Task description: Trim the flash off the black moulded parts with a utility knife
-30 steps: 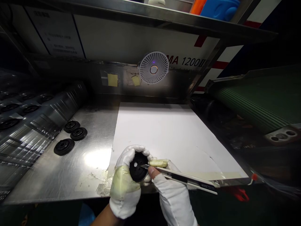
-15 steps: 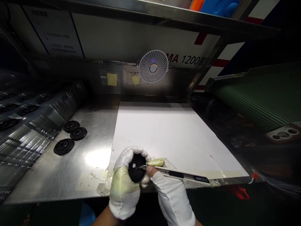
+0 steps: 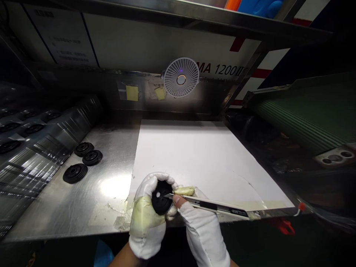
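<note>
My left hand [image 3: 147,215], in a white glove with a yellowed palm, is wrapped round a black round part [image 3: 160,197] with a small white hole. In a white glove, my right hand [image 3: 201,231] grips a long utility knife [image 3: 211,206]. The blade tip rests on the face of the black part. Both hands are held over the front edge of a white sheet [image 3: 194,159] on the steel bench [image 3: 91,193].
Three black round parts [image 3: 82,159] lie on the bench at the left, beside a clear plastic tray [image 3: 25,141] with more of them. A small white fan [image 3: 181,77] hangs on the back wall. A green ribbed conveyor [image 3: 300,118] is on the right.
The knife's handle has swung slightly up and its tip has shifted a little on the black part. My hands have edged up and left.
</note>
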The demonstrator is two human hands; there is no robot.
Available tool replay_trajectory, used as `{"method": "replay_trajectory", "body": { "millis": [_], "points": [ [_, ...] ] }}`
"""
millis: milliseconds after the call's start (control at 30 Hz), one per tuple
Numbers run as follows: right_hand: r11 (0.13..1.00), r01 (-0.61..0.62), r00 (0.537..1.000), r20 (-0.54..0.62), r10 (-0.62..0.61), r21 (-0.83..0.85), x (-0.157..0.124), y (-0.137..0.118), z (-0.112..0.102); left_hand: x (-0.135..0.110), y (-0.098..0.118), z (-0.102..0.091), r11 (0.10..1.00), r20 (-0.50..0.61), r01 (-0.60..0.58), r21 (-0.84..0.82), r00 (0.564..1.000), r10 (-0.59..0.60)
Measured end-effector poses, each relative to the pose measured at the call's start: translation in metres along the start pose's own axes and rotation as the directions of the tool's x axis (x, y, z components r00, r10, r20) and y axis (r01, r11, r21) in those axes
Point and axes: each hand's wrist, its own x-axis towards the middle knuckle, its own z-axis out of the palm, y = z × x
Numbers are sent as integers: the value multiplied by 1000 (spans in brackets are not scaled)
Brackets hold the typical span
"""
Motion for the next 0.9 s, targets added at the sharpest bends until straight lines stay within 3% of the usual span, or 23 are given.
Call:
{"method": "replay_trajectory", "body": {
  "millis": [200, 400, 567, 800, 900],
  "points": [
    [994, -102, 994, 31, 101, 43, 0, 4, -2, 0, 0, 0, 1000, -26, 9, 5, 1000, -8],
    [1000, -10, 999, -35, 10, -3, 1, 4, 0, 0, 0, 2, 997, -6, 57, -53, 998, -58],
    [995, -82, 997, 10, 81, 55, -1, 4, -2, -1, 0, 2, 980, 0, 129, -150, 991, -130],
    [993, -102, 995, 17, 101, 62, -1, 4, -3, -1, 1, 2, 895, 17, 248, -371, 966, -260],
    [994, -33, 999, -2, 33, 108, 0, 3, -1, 4, 5, 3, 789, 89, 343, -510, 933, -348]
  ]
}}
